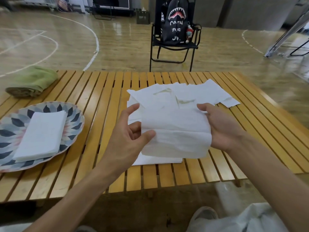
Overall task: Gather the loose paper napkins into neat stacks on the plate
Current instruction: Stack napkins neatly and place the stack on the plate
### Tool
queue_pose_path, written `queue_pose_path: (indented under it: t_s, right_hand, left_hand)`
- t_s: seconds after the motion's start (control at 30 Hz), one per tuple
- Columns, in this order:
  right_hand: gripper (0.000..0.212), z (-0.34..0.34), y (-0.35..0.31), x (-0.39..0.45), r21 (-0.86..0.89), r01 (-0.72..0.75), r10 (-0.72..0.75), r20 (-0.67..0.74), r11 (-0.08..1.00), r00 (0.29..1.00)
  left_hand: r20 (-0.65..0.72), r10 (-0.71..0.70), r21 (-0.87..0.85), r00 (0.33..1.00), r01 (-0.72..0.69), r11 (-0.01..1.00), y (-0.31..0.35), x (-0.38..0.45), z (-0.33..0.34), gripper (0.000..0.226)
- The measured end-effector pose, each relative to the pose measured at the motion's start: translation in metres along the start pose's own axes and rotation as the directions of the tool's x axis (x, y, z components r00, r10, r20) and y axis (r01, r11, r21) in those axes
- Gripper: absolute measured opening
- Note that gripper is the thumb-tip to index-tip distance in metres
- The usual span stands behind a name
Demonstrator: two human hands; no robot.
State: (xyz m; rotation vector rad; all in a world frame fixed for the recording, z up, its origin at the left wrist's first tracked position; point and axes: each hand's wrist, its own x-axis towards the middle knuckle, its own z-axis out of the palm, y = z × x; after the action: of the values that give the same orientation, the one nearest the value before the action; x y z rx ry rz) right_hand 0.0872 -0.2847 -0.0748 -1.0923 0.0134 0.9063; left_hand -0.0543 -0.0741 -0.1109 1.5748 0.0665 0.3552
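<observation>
You hold a folded white napkin (175, 131) between both hands above the slatted wooden worktop (103, 91), over the near edge of the loose pile. Its long axis runs left to right across your view, and its flat face is turned up toward you. A soft crease crosses it from side to side, and the paper looks thin, slightly rumpled and limp at the lower edge.

Your left hand (128, 141) pinches the napkin's left edge, thumb on top with its tip pressed onto the paper, the other fingers curled loosely behind. Your right hand (222, 126) grips the right edge, with the thumb lying over the upper right corner and the fingers wrapped underneath.

Beneath and beyond the held piece lies the pile of loose napkins (192, 92), overlapping at mixed angles and fanning toward the far right of the worktop; one more flat sheet shows just under the held napkin's lower edge.

To your left sits the patterned plate (73, 114), with a neat stack of napkins (41, 133) lying across it. The stack's long axis runs from near-left to far-right, and its edges are squared.

A rolled green towel (31, 81) rests at the far left corner of the worktop.
</observation>
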Motion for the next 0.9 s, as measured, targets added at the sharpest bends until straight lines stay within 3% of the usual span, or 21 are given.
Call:
queue_pose_path:
  t_s: [0.1,0.17,0.3,0.4,0.63,0.77,0.9]
  right_hand:
    - [0.052,-0.001,0.011,0.001,-0.086,-0.1,0.097,-0.037,0.991,0.995]
    - [0.045,-0.001,0.018,0.0,-0.147,-0.083,0.07,-0.089,0.986,0.994]
    - [0.028,0.008,0.027,-0.004,-0.378,0.153,-0.188,-0.056,0.913,0.981]
    - [0.021,0.017,0.027,-0.009,-0.471,0.279,-0.321,-0.01,0.837,0.947]
    - [0.04,0.022,0.029,-0.012,-0.45,0.393,-0.396,0.093,0.802,0.914]
    - [0.038,0.023,0.03,-0.011,-0.376,0.467,-0.466,0.1,0.801,0.879]
    - [0.028,0.023,0.033,-0.01,-0.444,0.523,-0.545,0.088,0.728,0.834]
  left_hand:
    - [-0.077,0.071,0.012,0.994,-0.071,0.997,0.005,0.002,-0.004,0.064]
    - [-0.111,0.105,0.042,0.988,-0.1,0.994,0.008,0.003,-0.008,0.054]
    - [-0.161,0.154,0.186,0.975,-0.124,0.975,0.011,0.005,-0.016,0.028]
    - [-0.171,0.173,0.239,0.97,-0.129,0.962,0.01,0.006,-0.019,0.02]
    - [-0.141,0.176,0.319,0.974,-0.123,0.94,0.007,0.008,-0.025,0.022]
    - [-0.183,0.161,0.284,0.97,-0.105,0.953,0.007,0.008,-0.027,0.022]
    - [-0.219,0.141,0.246,0.965,-0.085,0.966,0.006,0.008,-0.029,0.021]
